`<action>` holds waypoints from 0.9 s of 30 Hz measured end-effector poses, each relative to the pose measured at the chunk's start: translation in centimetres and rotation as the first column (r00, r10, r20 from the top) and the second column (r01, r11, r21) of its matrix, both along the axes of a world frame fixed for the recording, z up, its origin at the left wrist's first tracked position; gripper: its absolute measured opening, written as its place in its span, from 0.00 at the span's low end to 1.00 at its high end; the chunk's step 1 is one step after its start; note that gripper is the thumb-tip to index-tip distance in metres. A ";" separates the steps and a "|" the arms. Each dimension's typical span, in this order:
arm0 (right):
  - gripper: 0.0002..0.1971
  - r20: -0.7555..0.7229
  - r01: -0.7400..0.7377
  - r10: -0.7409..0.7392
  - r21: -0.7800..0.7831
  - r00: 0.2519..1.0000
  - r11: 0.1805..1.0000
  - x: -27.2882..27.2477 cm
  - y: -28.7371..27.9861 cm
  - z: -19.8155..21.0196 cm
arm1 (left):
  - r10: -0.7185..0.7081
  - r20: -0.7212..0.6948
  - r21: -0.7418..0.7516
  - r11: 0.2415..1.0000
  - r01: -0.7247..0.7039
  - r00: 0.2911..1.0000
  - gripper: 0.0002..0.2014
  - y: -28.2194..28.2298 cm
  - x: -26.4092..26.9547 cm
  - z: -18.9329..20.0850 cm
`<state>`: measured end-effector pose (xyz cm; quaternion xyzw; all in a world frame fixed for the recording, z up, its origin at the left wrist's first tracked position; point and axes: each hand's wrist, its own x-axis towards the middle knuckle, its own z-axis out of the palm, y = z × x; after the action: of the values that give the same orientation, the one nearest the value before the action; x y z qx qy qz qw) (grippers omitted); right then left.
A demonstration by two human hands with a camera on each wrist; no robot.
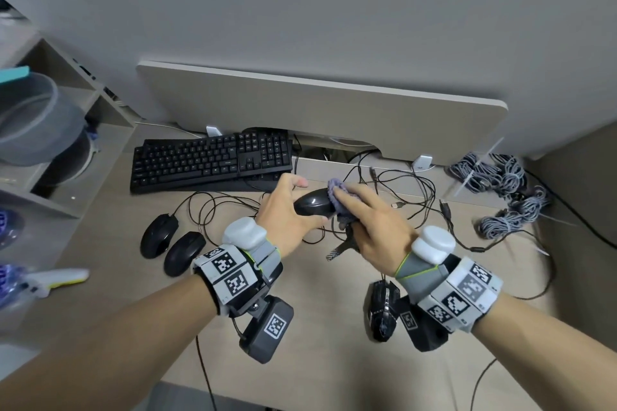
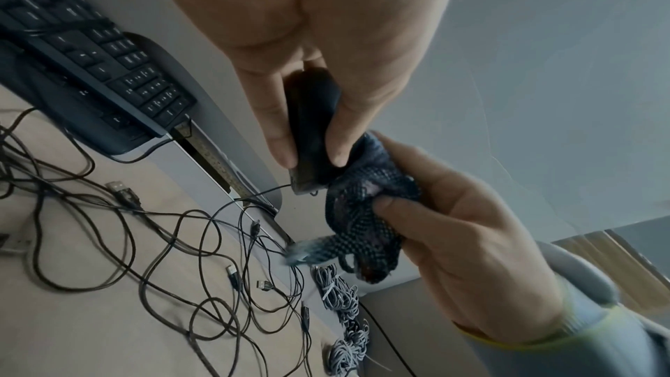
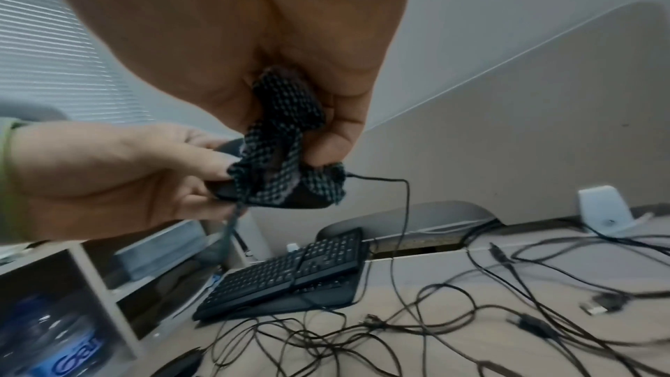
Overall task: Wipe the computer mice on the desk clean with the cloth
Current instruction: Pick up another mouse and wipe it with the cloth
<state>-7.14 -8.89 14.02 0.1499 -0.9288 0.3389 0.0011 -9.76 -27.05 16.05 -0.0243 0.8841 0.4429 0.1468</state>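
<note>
A: Where is the mouse being cleaned?

B: The left hand (image 1: pixel 287 210) grips a black wired mouse (image 1: pixel 312 205) above the desk (image 1: pixel 300 360), thumb and fingers curled round its sides.

A: And the cloth?

B: The right hand (image 1: pixel 377 227) pinches a checked cloth (image 1: pixel 337 197) against the mouse's front end. Two more black mice (image 1: pixel 172 245) lie left, beside a keyboard (image 1: pixel 210 162).

desk (image 1: pixel 110 203) | on it: keyboard (image 1: pixel 210 162), three mice (image 1: pixel 157 235), loose cables (image 1: pixel 410 190), bundled cords (image 1: pixel 500 183)
</note>
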 end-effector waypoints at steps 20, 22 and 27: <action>0.32 -0.043 0.013 -0.011 0.039 0.999 0.999 2.1 0.3 0.4 | 0.004 -0.028 0.003 1.000 -0.004 1.000 0.28 -0.2 2.0 0.4; 0.33 -0.005 0.101 -0.100 0.045 0.995 0.994 1.0 1.3 0.0 | -0.013 -0.031 0.007 1.000 0.013 0.999 0.26 -0.2 2.2 0.7; 0.33 -0.031 0.037 -0.034 0.082 0.999 0.996 1.3 -1.3 1.1 | -0.053 -0.070 -0.040 0.998 0.050 0.996 0.27 0.0 2.1 1.2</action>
<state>-5.83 -10.17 15.15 0.1385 -0.9443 0.2982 0.0149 -7.61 -27.10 17.21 0.0114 0.8975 0.4225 0.1262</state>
